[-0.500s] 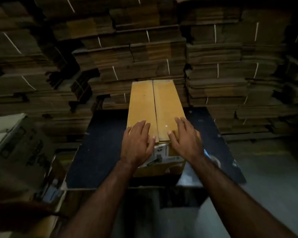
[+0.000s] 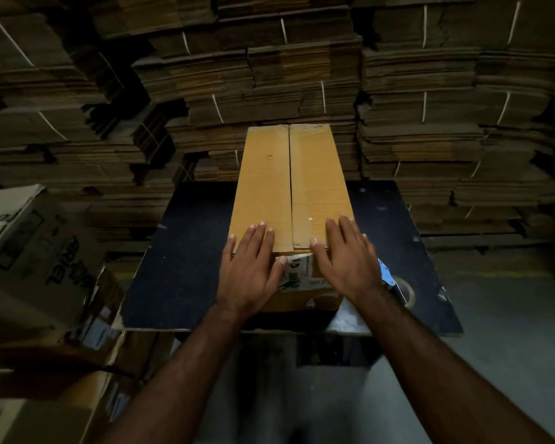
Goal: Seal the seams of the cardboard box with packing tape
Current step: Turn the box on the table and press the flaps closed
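Observation:
A long yellow-brown cardboard box point(image 2: 290, 184) lies lengthwise on a dark table point(image 2: 180, 270), its two top flaps folded shut with a bare seam down the middle. My left hand point(image 2: 252, 270) rests flat on the near end of the left flap, its thumb over the printed front face. On the right flap's near end my right hand point(image 2: 350, 261) lies flat too, fingers spread. Neither hand holds anything. A roll of packing tape point(image 2: 404, 291) with a blue dispenser part sits on the table just right of my right wrist, partly hidden.
Bundled stacks of flattened cardboard point(image 2: 302, 75) rise behind the table and on both sides. A printed grey carton point(image 2: 36, 251) and other boxes crowd the left. Grey concrete floor point(image 2: 510, 331) lies to the right and under the table's near edge.
Both hands have slid slightly back toward the near edge of the box, the left thumb now over the front face. The view has tilted, showing more of the box top.

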A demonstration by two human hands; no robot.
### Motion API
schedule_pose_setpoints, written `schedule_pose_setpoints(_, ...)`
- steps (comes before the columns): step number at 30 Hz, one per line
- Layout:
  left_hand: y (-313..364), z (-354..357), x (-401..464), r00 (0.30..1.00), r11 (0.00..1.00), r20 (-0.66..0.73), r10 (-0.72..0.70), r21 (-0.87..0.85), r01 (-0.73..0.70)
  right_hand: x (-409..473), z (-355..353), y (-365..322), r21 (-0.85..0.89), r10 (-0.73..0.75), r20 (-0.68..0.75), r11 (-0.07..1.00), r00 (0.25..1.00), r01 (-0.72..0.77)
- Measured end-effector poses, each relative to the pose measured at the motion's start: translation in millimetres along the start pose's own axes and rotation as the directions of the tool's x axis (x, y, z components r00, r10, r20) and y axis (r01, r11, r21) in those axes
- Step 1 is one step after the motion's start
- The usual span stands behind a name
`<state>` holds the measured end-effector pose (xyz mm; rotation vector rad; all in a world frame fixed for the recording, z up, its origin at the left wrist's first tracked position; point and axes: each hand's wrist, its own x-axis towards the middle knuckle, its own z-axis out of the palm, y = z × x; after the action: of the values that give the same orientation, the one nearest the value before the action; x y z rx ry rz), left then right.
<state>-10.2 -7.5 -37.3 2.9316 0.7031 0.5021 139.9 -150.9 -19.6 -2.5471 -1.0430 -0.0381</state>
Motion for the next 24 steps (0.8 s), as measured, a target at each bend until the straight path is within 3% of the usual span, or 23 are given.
schedule_pose_setpoints(5, -5, -10, 41, 0.992, 0.996, 0.099, -0.083, -0.029, 0.086, 37, -4, -1, -0.001, 0.011, 0.08, 1.0, 0.997, -0.011)
schedule_pose_setpoints(10, -21, -11, 99, 0.94, 0.996, 0.329, -0.091, 0.007, 0.093, 85, -3, 0, -0.03, 0.062, 0.147, 0.998, 0.987, -0.058)
schedule_pose_setpoints(24, -80, 22, 223, 0.949, 0.975, 0.286, -0.132, -0.138, 0.177, 210, 22, 0, -0.079, 0.202, 0.133, 0.978, 0.97, -0.193)
